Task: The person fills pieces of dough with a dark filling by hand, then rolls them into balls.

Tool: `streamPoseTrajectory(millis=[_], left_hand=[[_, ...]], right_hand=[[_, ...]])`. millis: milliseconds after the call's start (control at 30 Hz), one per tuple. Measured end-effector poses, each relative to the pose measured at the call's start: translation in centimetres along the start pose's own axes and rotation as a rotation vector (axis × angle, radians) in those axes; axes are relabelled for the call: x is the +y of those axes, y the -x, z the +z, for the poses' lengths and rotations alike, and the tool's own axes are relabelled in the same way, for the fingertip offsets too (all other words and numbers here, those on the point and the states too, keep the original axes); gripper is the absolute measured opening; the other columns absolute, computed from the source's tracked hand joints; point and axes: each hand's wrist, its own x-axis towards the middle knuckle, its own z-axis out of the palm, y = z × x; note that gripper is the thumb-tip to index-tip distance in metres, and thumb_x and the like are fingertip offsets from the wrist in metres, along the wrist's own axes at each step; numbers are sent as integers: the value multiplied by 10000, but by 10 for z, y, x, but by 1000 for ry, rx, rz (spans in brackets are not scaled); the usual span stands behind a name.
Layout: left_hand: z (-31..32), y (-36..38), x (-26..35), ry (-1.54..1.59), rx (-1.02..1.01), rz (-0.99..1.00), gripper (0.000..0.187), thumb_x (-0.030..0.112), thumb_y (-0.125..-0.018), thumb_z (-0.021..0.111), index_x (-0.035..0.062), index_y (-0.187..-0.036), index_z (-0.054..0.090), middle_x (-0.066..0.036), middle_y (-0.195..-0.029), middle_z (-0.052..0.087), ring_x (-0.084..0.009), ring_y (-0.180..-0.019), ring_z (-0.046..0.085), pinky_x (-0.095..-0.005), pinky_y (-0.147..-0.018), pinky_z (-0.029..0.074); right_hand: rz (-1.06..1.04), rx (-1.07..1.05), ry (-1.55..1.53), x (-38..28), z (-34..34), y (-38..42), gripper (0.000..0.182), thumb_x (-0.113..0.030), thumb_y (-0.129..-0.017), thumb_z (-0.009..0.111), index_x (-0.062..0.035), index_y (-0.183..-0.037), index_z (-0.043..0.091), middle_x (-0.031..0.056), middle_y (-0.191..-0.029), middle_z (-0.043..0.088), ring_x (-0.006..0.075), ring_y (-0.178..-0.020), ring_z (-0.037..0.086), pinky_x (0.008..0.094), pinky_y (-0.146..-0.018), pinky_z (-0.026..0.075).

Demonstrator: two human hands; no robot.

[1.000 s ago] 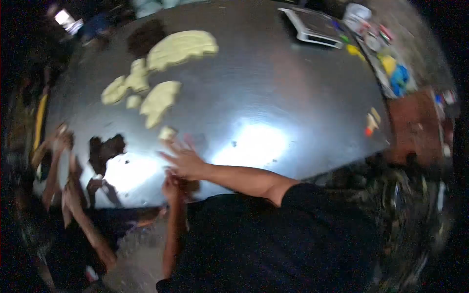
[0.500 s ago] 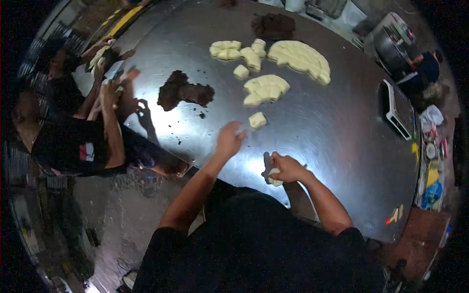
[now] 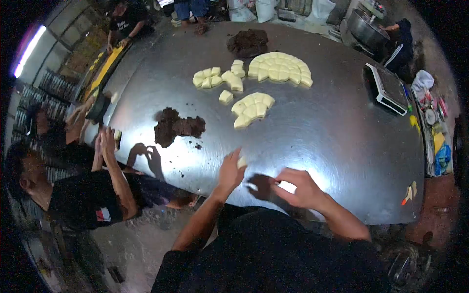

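My left hand (image 3: 229, 172) is above the near part of the steel table, its fingers closed on a small cream piece of dough (image 3: 242, 162). To its right, my right hand (image 3: 302, 189) has thumb and forefinger curled into a ring. A bright white patch shows inside that ring; it looks like a piece of dough, though glare blurs it. Beyond my hands lies a scored fan of dough pieces (image 3: 253, 108), with one loose dough piece (image 3: 226, 96) behind it. Dark brown crumbly filling (image 3: 177, 127) lies to the left.
Farther back are a larger scored dough slab (image 3: 281, 67), more dough pieces (image 3: 209, 77) and a dark brown mound (image 3: 247, 43). A scale (image 3: 388, 88) stands on the right of the steel table (image 3: 337, 132). Co-workers stand along the left edge; another person is by a mixer (image 3: 367, 30).
My view has tilted up and shifted. The single dough piece near my left hand is now in its fingers. My right hand has lifted and turned, its fingers curled.
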Motion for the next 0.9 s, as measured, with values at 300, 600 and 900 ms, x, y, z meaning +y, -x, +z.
streamPoseTrajectory(millis=[300, 600, 900], left_hand=[[-5, 92, -36, -337, -11, 106, 519, 132, -794, 676, 69, -1271, 482, -234, -1191, 510, -429, -1047, 504, -507, -883, 429], [3, 80, 8, 271, -84, -328, 275, 153, -815, 721, 47, -1036, 598, -159, -903, 657, -255, -734, 649, -358, -654, 506], [-91, 4, 231, 984, 170, -23, 183, 172, -943, 583, -8, -951, 613, -45, -878, 618, -90, -807, 548, -232, -676, 446]], right_hand=[[542, 358, -15, 31, -10, 116, 102, -83, -825, 667, -1, -881, 688, 127, -835, 691, 201, -702, 665, 297, -595, 504], [360, 361, -60, 38, -2, 64, 163, -123, -849, 663, -7, -961, 684, 140, -867, 693, 225, -750, 679, 309, -641, 514], [-662, 991, 189, -18, -33, -61, 160, -172, -805, 692, -43, -839, 604, 70, -681, 567, 228, -517, 529, 342, -460, 434]])
